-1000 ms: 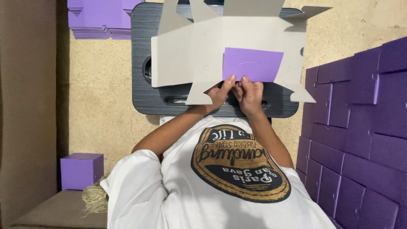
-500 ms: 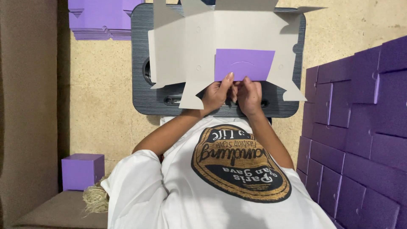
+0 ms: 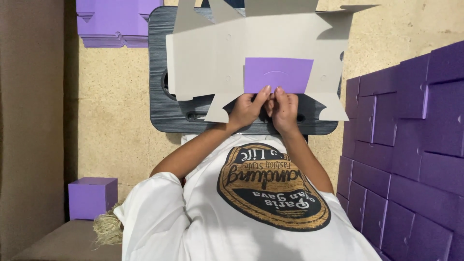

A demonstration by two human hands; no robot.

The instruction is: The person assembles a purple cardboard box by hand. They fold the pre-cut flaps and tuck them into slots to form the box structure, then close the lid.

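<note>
1 flat grey die-cut box blank [image 3: 251,48], 1 purple flap [image 3: 278,75] folded up on it. L hand [image 3: 247,110] and R hand [image 3: 284,108] side by side, nearly touching, both pinching the flap's near edge, fingertips on it. Blank sits just beyond the hands, over 1 dark tray table [image 3: 169,111]; long axis runs L-R, tabs stick out at far and near edges. 1 stack of flat purple blanks [image 3: 113,21] far L of hands. 1 made-up purple box [image 3: 92,197] near-L, well apart. Wall of many stacked purple boxes [image 3: 406,145] close on R; open floor to L.
</note>
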